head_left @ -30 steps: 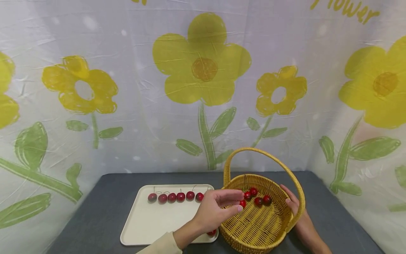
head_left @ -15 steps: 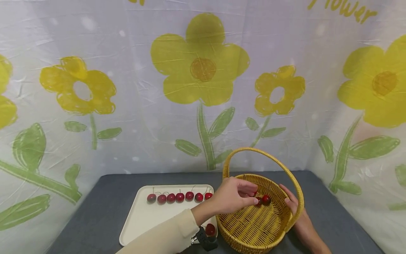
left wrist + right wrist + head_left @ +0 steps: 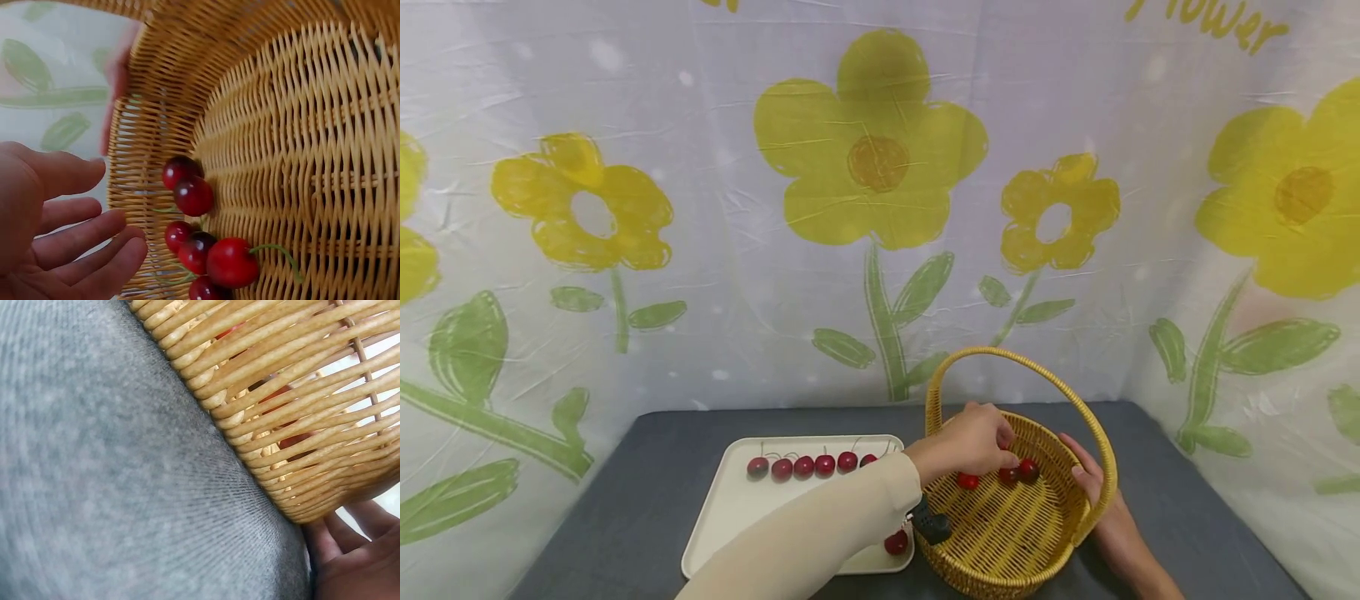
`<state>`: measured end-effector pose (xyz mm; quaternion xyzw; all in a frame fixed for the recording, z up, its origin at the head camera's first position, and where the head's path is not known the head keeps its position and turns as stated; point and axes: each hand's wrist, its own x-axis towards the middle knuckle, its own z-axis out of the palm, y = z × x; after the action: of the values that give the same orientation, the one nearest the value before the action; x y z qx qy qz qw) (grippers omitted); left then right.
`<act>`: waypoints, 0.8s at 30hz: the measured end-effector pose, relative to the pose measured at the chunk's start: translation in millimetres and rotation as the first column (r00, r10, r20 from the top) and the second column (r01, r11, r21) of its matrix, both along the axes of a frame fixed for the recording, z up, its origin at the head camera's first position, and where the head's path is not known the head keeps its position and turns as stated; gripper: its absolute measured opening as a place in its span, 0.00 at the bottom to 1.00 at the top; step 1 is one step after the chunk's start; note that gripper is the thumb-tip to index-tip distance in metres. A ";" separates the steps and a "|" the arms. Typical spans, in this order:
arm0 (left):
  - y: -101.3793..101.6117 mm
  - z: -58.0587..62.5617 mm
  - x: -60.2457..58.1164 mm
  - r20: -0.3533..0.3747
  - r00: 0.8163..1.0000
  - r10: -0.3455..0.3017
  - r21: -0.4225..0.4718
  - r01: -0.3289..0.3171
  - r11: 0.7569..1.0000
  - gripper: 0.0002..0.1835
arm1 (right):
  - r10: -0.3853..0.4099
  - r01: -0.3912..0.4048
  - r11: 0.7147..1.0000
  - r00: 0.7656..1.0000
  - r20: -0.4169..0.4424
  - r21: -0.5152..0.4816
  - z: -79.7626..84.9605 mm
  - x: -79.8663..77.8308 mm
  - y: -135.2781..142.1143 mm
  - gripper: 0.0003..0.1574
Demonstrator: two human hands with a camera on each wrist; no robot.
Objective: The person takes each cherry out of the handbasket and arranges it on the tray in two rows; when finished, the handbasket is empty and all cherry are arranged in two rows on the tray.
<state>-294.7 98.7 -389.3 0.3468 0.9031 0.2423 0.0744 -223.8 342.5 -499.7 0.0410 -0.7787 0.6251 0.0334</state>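
cherries [image 3: 232, 262]: six showing in one basket [image 3: 1011, 542], seven on one tray [image 3: 737, 525] | left hand [image 3: 972, 439]: fingers loosely spread, holding nothing, over basket | right hand [image 3: 1103, 493]: straight fingers against basket's outside | sleeve [image 3: 812, 529] hides some tray

Left arm [image 3: 820, 525] stretched forward, left grip [image 3: 968, 440] relaxed, fingers [image 3: 81, 240] slightly parted, right grip [image 3: 359, 565], fingers extended

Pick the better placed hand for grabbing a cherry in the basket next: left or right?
Left hand, probably: it's over the basket, close to the cherries, none visibly held. The right hand is outside, against the basket.
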 end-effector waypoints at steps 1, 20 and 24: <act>3.2 -2.2 -1.8 -0.013 1.000 -0.009 -0.025 0.009 1.000 0.13 | 0.001 -0.001 1.000 1.000 0.000 0.002 -0.2 -0.1 0.1 0.40; 40.0 -36.7 -4.9 -0.069 0.994 -0.085 -0.273 0.063 0.960 0.25 | 0.016 -0.016 1.000 1.000 -0.011 0.001 -2.6 0.0 2.2 0.38; 39.4 -36.0 0.2 -0.087 0.992 -0.096 -0.304 0.066 0.950 0.20 | 0.022 -0.022 1.000 0.999 -0.027 -0.003 -3.4 0.7 2.7 0.37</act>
<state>-294.5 138.1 -425.3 0.3798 0.9170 0.0811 0.0907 -223.0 345.2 -503.1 0.0578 -0.7765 0.6263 0.0372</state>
